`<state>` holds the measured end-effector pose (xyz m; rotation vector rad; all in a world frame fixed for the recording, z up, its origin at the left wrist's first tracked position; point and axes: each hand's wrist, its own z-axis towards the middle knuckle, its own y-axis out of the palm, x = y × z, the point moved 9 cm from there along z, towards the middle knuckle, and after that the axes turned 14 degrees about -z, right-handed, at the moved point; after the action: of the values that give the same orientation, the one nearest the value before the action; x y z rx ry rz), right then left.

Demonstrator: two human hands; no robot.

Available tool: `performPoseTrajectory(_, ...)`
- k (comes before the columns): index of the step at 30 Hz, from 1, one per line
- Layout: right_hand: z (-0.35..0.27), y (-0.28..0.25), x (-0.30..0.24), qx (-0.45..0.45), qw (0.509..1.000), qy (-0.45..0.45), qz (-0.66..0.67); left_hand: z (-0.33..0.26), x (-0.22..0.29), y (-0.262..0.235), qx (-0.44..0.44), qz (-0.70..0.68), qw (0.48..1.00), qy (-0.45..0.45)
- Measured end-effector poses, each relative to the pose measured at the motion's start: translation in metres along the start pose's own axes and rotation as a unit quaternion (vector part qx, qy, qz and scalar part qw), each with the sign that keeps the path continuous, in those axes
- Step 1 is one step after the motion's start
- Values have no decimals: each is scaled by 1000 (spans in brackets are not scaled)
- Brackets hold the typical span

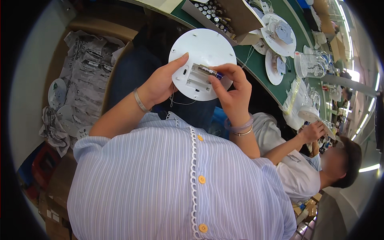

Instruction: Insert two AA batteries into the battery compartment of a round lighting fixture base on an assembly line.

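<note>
My left hand (159, 85) grips a round white plastic base (200, 46) by its left edge, thumb lying on the face. An open battery compartment (197, 83) with slots sits in the lower middle of that base. Between the thumb and fingers of my right hand (235, 89) is a dark cylindrical battery (207, 70), lying across the compartment's upper part. Whether it is fully seated cannot be seen. A thin wire (182, 103) hangs below the base.
Beyond the base, a cardboard box (240, 18) of batteries stands on the green table (256, 66). White round parts (280, 34) and clear containers (310, 64) lie along it. At left is a carton with wrapped parts (90, 76). A co-worker (294, 168) handles a white part at right.
</note>
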<state>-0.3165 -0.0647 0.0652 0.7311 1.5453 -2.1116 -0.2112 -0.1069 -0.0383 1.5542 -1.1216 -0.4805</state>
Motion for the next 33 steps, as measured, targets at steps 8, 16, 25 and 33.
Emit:
performPoseTrajectory(8, 6, -2, -14, 10, 975, -84, -207, 0, 4, 4, -14, -53, 998, 33)
performPoseTrajectory(16, 0, 22, 54, -25, 909, 247, 335, -5, 16, 2, -6, -40, 994, 100)
performPoseTrajectory(25, -2, 44, 52, -22, 879, 247, 408, -14, 9, -10, 40, 85, 989, 110)
performPoseTrajectory(33, 10, 31, 36, 4, 956, 182, 231, -19, 19, -19, 57, 104, 981, 154)
